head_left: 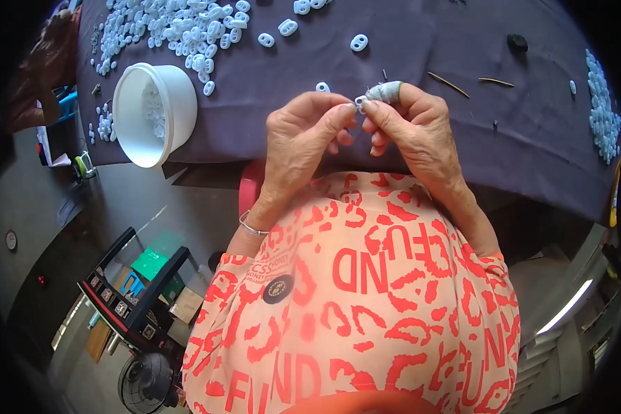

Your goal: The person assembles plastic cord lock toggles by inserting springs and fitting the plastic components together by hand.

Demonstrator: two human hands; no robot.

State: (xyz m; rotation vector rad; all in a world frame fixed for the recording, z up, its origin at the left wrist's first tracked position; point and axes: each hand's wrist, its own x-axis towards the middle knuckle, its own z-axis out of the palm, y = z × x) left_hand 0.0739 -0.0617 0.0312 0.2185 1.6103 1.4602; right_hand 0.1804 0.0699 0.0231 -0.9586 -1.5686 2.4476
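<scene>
A dark purple cloth [462,138] covers the table and fills the upper part of the view, its near edge running just above the person's orange-patterned shirt [366,297]. On the cloth at the left stands a white plastic bowl [176,103], tilted toward the table edge, with small white pieces inside it. Beyond the bowl lies a broad heap of white two-hole plastic pieces [179,27], and a smaller strip of the same pieces [604,110] lies along the far right of the cloth. The left hand [303,138], a thin metal bangle [252,226] on its wrist, is closed with thumb and forefinger pinching; the right hand [414,131], its forefinger wrapped in pale tape [386,91], is closed in the same pinch. Between the two sets of fingertips, above the near edge of the cloth, sits one small white plastic piece [359,102], gripped by both hands. Two thin brown sticks [448,84] lie on the cloth just right of the hands.
</scene>
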